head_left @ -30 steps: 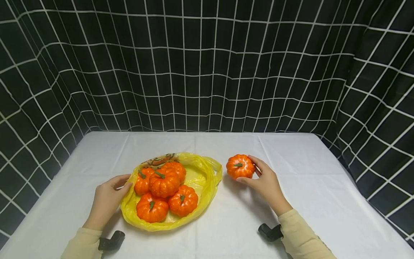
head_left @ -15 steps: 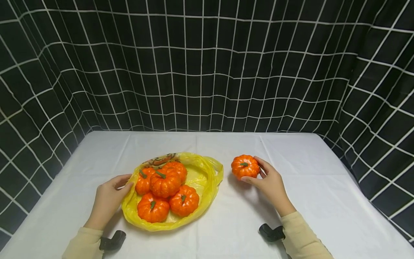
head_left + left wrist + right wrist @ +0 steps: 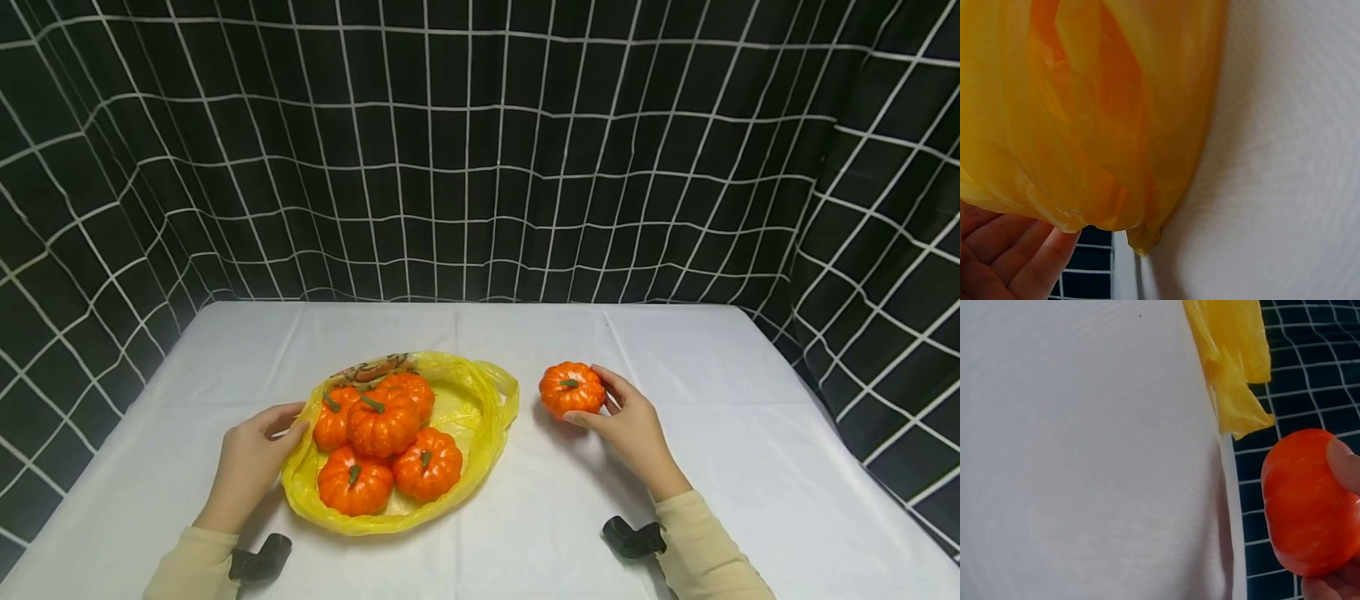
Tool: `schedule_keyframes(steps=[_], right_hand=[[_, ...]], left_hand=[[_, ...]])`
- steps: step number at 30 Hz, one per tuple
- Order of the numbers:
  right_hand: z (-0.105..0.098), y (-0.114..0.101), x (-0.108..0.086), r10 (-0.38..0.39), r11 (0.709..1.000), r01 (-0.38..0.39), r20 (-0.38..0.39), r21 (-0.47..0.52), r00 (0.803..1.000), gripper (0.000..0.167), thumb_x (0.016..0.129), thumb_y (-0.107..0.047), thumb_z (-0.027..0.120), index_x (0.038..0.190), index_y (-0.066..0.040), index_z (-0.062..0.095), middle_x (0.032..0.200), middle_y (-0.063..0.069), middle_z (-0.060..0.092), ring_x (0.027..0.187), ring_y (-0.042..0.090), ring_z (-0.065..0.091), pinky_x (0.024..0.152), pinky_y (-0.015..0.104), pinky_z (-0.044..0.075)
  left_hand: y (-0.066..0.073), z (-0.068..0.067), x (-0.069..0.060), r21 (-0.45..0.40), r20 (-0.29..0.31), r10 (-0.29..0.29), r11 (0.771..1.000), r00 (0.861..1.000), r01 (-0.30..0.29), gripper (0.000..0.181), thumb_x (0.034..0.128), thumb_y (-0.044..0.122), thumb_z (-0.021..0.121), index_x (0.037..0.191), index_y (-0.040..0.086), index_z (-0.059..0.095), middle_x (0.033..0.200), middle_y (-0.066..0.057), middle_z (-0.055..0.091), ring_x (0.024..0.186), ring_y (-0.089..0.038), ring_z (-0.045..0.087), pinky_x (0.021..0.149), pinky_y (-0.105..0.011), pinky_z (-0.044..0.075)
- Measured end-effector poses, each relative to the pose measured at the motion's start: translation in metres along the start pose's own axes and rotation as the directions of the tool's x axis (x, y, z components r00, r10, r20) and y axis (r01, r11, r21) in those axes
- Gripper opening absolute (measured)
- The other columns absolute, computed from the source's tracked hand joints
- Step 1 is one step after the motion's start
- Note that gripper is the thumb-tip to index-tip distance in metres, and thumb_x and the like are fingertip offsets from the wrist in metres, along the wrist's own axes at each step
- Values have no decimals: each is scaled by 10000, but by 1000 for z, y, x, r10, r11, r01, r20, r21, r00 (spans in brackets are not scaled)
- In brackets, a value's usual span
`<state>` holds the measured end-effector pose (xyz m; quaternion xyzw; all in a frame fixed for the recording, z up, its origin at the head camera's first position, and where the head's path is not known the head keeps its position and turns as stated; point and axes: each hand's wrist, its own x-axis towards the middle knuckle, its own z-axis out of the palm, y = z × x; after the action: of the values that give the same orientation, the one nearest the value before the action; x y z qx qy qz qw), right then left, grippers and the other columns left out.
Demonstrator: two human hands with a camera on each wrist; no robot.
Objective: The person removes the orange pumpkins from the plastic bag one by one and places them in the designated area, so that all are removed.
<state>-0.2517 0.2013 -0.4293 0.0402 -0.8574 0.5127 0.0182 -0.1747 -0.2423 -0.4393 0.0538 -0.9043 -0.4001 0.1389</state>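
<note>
A yellow plastic bag [image 3: 480,450] lies with its mouth spread wide on the white table. Several small orange pumpkins [image 3: 382,423] with green stems are piled inside it, towards its left. At the bag's left rim my left hand [image 3: 255,458] pinches the plastic; in the left wrist view its fingers [image 3: 1041,262] reach behind the yellow film, which hides their tips. Off to the right of the bag, my right hand [image 3: 630,425] grips another orange pumpkin [image 3: 566,388] from its right side, thumb in front and fingers behind. The right wrist view shows that pumpkin [image 3: 1307,500] between thumb and fingers.
White cloth covers the table [image 3: 525,533]. Behind and at both sides hangs a black curtain [image 3: 465,150] with a white grid. A dark strap-on mount [image 3: 262,558] sits at the left wrist, and a second mount [image 3: 633,537] at the right.
My right hand has shifted slightly to the right, away from the bag, with the pumpkin in its grip. The left hand and the bag stay nearly as they were.
</note>
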Motion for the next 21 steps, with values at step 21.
schedule_keyframes(steps=[21], right_hand=[[-2,7,2,97,995,-98,69,5,993,830,819,-158,818,1496,21,372,1563,245,374,1471,346,361,1155,376,376]], left_hand=[[3,-2,-2,16,20,-19,1000,1000,18,331,960,143,636,1254,-9,655,1224,-246,681,1153,-428,651,983,-524,541]])
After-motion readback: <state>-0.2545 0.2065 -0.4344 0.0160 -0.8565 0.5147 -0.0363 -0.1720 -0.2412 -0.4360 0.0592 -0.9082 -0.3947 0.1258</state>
